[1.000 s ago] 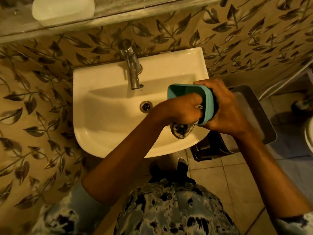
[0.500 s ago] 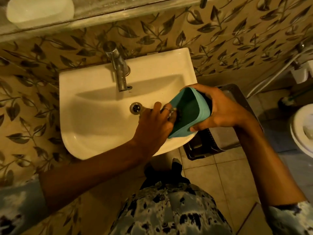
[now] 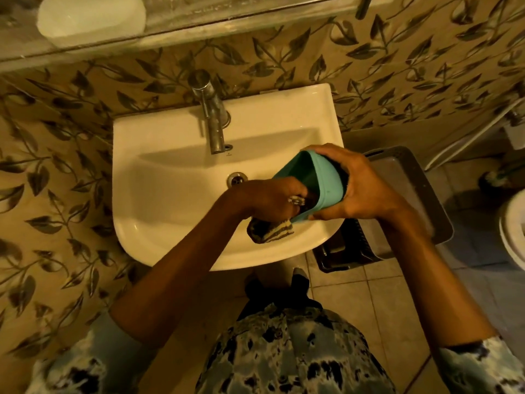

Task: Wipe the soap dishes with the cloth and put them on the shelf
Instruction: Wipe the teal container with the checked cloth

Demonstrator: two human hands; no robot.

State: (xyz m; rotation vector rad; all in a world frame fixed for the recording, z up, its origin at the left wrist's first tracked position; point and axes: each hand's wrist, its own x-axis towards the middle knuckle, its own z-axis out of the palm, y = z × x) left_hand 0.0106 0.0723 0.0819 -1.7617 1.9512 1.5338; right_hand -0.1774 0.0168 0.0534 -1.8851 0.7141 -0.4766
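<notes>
My right hand [image 3: 360, 189] grips a teal soap dish [image 3: 321, 183] over the right side of the white sink [image 3: 170, 194], tilted with its hollow facing left. My left hand [image 3: 270, 199] is closed on a dark patterned cloth [image 3: 271, 231] and pushes it into the dish's hollow; the cloth's tail hangs below the hand. A white soap dish [image 3: 91, 17] sits on the shelf [image 3: 227, 27] at the upper left, above the sink.
A metal tap [image 3: 211, 120] stands at the back of the sink, the drain [image 3: 236, 179] just left of my hands. A dark plastic basket [image 3: 403, 206] stands on the tiled floor right of the sink. A toilet edge [image 3: 514, 231] shows at far right.
My left hand has gone back into the dish's hollow with the cloth, whose tail now hangs below. My right hand has turned the dish, now showing more of its outside.
</notes>
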